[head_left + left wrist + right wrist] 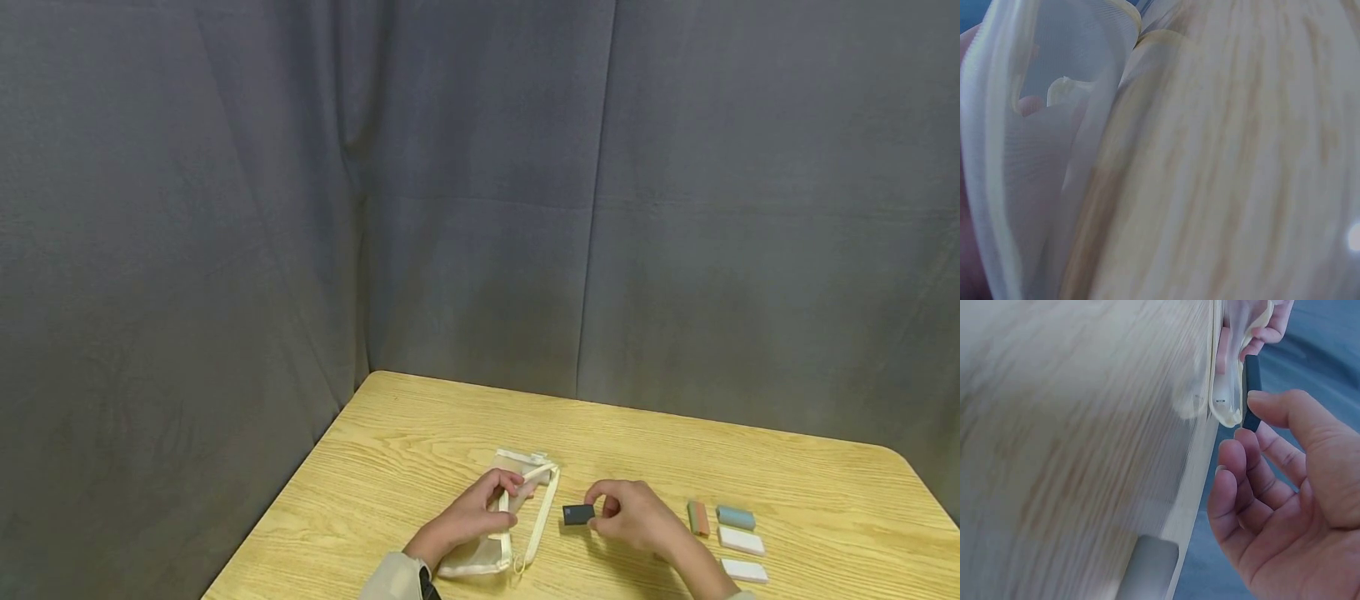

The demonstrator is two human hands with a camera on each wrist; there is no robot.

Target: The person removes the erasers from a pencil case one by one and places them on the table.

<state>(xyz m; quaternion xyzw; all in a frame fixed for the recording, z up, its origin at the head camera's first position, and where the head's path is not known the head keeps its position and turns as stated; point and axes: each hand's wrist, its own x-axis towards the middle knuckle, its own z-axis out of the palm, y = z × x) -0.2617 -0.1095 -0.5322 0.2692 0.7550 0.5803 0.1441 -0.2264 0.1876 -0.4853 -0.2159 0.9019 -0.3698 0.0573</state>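
Note:
A see-through mesh pouch (472, 557) with cream edging lies on the table, its mouth spread apart. My left hand (480, 510) holds it by the rim, thumb near me and fingers on the far side. In the left wrist view the sheer pouch wall (1035, 162) covers part of that hand. My right hand (633, 512) pinches a small black block (577, 514) between thumb and fingertips, just right of the pouch and apart from it. The right wrist view shows the thumb on the black block (1252, 381), with the pouch (1229, 394) behind it.
Right of my right hand lie an orange-and-green block (698, 518), a blue block (736, 517) and two white blocks, one nearer (744, 571) and one farther (742, 541). Grey curtains (480, 208) hang behind the wooden table (420, 425).

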